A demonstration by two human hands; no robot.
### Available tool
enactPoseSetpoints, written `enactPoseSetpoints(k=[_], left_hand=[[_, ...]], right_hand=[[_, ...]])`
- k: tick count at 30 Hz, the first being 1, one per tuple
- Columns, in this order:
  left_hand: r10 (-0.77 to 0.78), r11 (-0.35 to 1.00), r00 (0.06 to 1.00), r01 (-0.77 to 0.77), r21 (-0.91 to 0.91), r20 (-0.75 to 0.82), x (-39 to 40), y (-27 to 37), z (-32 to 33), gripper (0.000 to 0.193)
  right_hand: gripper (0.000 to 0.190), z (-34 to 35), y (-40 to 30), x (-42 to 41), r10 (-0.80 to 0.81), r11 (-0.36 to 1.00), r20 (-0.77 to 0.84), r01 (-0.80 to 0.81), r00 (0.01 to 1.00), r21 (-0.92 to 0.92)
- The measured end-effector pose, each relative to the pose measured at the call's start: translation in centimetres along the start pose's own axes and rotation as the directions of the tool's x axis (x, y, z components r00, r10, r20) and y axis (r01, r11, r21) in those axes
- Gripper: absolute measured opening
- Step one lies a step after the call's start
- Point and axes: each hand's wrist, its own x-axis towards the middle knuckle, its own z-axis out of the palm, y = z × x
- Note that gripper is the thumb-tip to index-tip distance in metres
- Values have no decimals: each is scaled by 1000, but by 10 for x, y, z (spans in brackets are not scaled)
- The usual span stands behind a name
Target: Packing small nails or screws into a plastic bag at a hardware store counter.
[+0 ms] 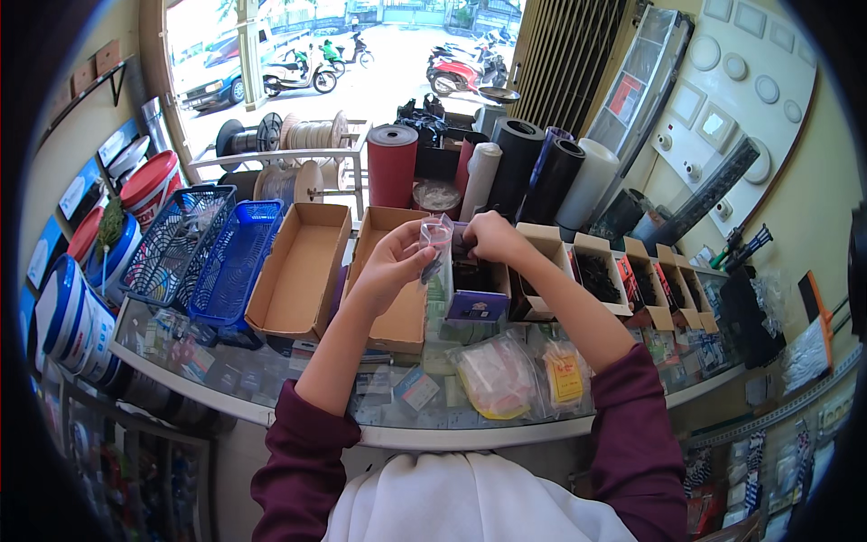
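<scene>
My left hand (pixel 394 261) pinches a small clear zip bag (pixel 437 236) with a red line along its top. Some dark small pieces lie low in the bag. My right hand (pixel 493 237) is at the far end of a purple cardboard box (pixel 478 306), its fingers bent downward. Whether those fingers grip anything is hidden. Black pieces (pixel 473 276) lie inside this box. Nearer to me on the glass counter (pixel 396 417) rest a pack of clear plastic bags (pixel 498 376) and a smaller pack with a yellow label (pixel 564 379).
Left of my hands stand two shallow cardboard boxes (pixel 298 271), a blue plastic basket (pixel 237 261) and a darker basket (pixel 162 251). Rightward runs a row of open boxes with black small parts (pixel 596 278). Upright rolls of sheeting (pixel 393 166) and cable spools (pixel 311 132) stand beyond the counter.
</scene>
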Motion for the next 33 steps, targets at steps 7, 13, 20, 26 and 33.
enactPoseSetpoints(k=[7, 13, 20, 26, 33], left_hand=[[-4, 1000, 1000, 4, 26, 8, 1, -3, -2, 48], [-19, 999, 1000, 19, 34, 18, 2, -5, -4, 50], [1, 999, 1000, -2, 48, 24, 1, -4, -1, 47], [0, 999, 999, -2, 49, 53, 1, -3, 1, 44], [-60, 998, 990, 59, 13, 128, 1, -6, -6, 53]], right_hand=[[29, -36, 12, -15, 82, 742, 95, -124, 992, 658], [34, -48, 12, -24, 56, 643, 104, -115, 993, 757], [33, -54, 19, -24, 138, 619, 69, -141, 988, 773], [29, -75, 9, -35, 149, 533, 21, -98, 989, 840], [25, -107, -42, -45, -26, 538, -237, 214, 971, 816]])
